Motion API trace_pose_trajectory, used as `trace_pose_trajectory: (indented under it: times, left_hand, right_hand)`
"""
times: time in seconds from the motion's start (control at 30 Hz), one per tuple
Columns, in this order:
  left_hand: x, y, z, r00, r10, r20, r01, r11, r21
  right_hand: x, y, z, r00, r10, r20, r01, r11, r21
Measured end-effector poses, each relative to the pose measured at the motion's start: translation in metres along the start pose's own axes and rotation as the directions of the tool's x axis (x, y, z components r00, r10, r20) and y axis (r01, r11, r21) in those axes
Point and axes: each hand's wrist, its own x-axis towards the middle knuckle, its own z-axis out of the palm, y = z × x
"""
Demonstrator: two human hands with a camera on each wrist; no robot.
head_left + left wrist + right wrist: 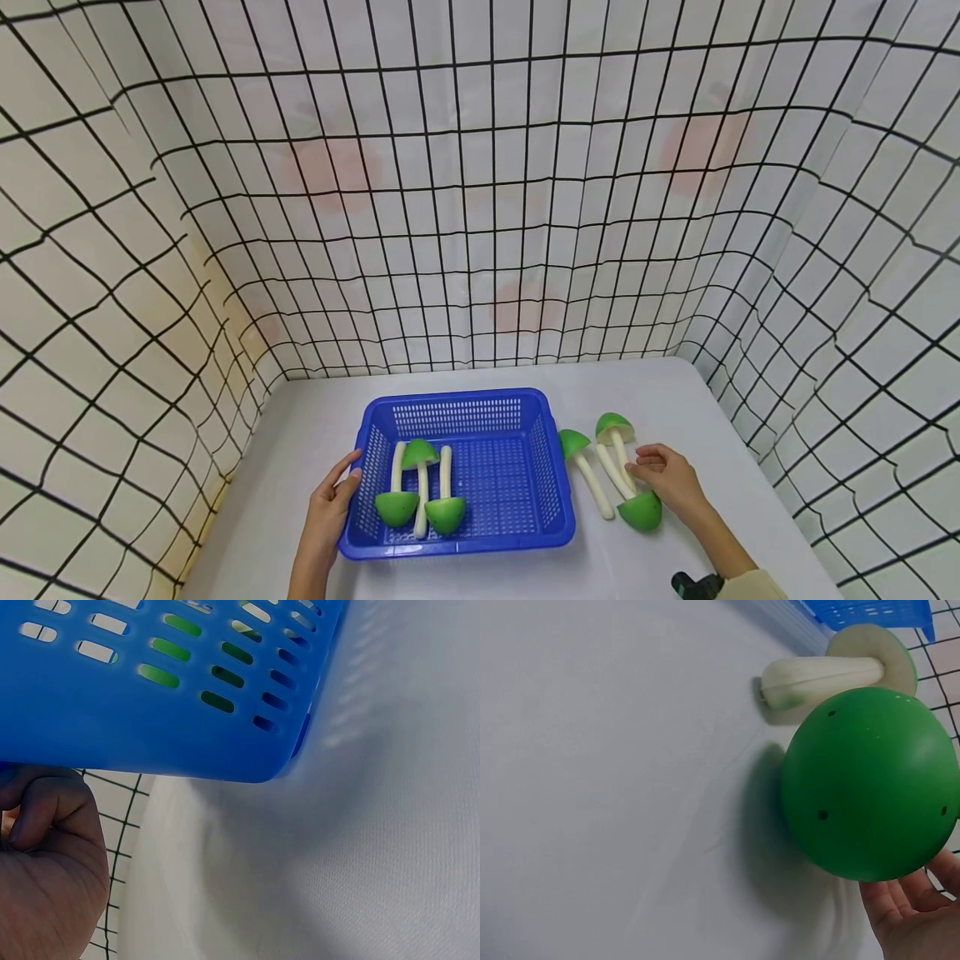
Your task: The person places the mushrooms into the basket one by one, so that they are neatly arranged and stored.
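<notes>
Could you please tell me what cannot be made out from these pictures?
Head: whether the right hand grips a mushroom; its fingers hide any contact.
Left wrist: most of the mushrooms in the basket, hidden by its wall.
Left wrist: part of the left hand, cut off by the left edge.
Right wrist: the near mushroom's stem, hidden by its cap.

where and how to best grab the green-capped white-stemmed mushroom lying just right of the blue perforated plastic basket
Probably by the middle of its long, slim white stem, pinched across from above: there's bare white tabletop on both sides of it, while the wide, domed green cap sits close to the basket, leaving little room there.
</notes>
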Motion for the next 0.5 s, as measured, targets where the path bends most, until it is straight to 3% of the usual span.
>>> trace_pose_trajectory:
  times: [0.33, 0.5]
  left_hand:
    - [0.000, 0.000, 0.002, 1.000, 0.013, -0.004, -0.013, 1.000, 0.004]
    - [0.000, 0.000, 0.002, 1.000, 0.008, -0.008, -0.008, 1.000, -0.003]
  right_hand:
    - [0.002, 0.011, 0.004, 0.998, 0.044, 0.052, -0.045, 0.999, 0.028]
    - [0.006, 0.012, 0.006, 0.991, 0.039, 0.130, -0.047, 0.997, 0.058]
